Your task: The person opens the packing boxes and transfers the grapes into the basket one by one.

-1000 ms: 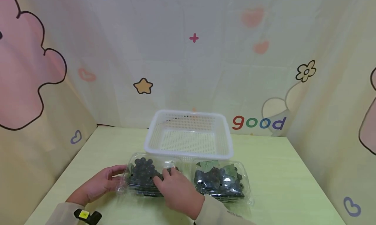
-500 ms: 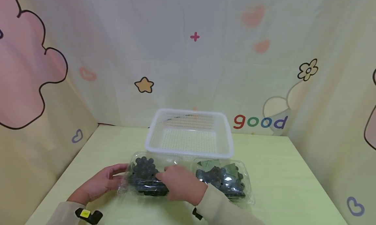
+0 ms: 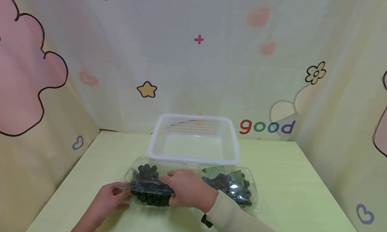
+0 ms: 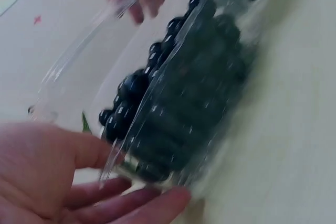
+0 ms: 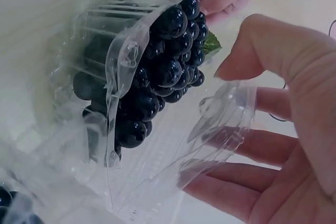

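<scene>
A clear plastic clamshell (image 3: 137, 161) with dark grapes (image 5: 168, 72) and a bit of green leaf lies on the table, its lid (image 4: 68, 61) raised partway off the base. My left hand (image 3: 109, 200) grips the left end of the base, thumb at the rim and fingers under it. At the other end my right hand (image 3: 193, 191) holds the lid's edge, its fingers behind the plastic and the thumb in front, as the right wrist view shows. A second grape-filled clamshell (image 3: 231, 185) sits just right of it, partly hidden by my right hand.
A white perforated basket (image 3: 193, 159) stands right behind both clamshells, with nothing inside. Pale yellow tabletop (image 3: 290, 185) extends to either side. Printed curtains (image 3: 193, 74) enclose the back and sides.
The left clamshell's lid has come up from its base. My left hand has shifted toward me along the end, and my right hand has moved slightly right, fingers now at the lid.
</scene>
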### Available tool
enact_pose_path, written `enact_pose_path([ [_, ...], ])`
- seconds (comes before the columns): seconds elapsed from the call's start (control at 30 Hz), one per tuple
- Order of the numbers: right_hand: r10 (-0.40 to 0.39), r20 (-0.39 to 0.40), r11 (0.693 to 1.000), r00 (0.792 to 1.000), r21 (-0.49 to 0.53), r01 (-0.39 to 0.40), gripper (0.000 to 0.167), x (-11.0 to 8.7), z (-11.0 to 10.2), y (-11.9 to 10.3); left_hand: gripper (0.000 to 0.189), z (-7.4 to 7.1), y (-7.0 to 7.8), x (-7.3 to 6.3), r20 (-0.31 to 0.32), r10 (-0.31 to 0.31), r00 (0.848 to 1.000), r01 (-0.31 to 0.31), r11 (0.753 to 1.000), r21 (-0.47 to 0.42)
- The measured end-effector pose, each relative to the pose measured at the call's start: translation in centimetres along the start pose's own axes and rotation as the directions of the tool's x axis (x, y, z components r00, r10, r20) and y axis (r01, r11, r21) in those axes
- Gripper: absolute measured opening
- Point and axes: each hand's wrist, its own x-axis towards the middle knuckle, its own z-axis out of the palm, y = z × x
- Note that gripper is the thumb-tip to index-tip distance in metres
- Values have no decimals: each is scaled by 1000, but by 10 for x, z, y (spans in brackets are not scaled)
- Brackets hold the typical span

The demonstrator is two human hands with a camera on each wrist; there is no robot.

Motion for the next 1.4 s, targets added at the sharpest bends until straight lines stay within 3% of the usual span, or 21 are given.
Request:
enact_pose_path([
  [0.13, -14, -51, 996, 999, 87, 18, 60, 2, -1, 4, 35, 0, 4, -3, -82, -9, 997, 9, 1000, 0],
  [0.27, -34, -96, 986, 995, 159, 49, 57, 11, 0, 4, 35, -18, 2, 3, -99, 26, 995, -21, 998, 54],
  [0.47, 0, -125, 973, 992, 229, 29, 54, 29, -5, -3, 35, -52, 4, 26, -65, 25, 998, -15, 988, 156],
  [0.73, 170, -120, 896, 978, 432, -103, 45, 54, -18, -13, 36, -85, 9, 54, -7, 56, 998, -52, 967, 247],
  [0.9, 284, -85, 825, 955, 528, -199, 42, 67, -25, -13, 37, -98, 14, 65, -5, 54, 999, -49, 948, 316],
  [1.07, 372, -56, 749, 926, 608, -264, 41, 75, -29, -12, 37, -104, 20, 73, -15, 27, 1000, -21, 945, 326],
  [1.23, 451, -37, 637, 892, 713, -293, 39, 81, -26, -5, 40, -106, 22, 82, -35, 17, 999, -4, 946, 324],
  [1.4, 477, -6, 516, 879, 811, -275, 39, 81, -22, -1, 44, -108, 19, 86, -24, 20, 1000, -13, 968, 250],
])
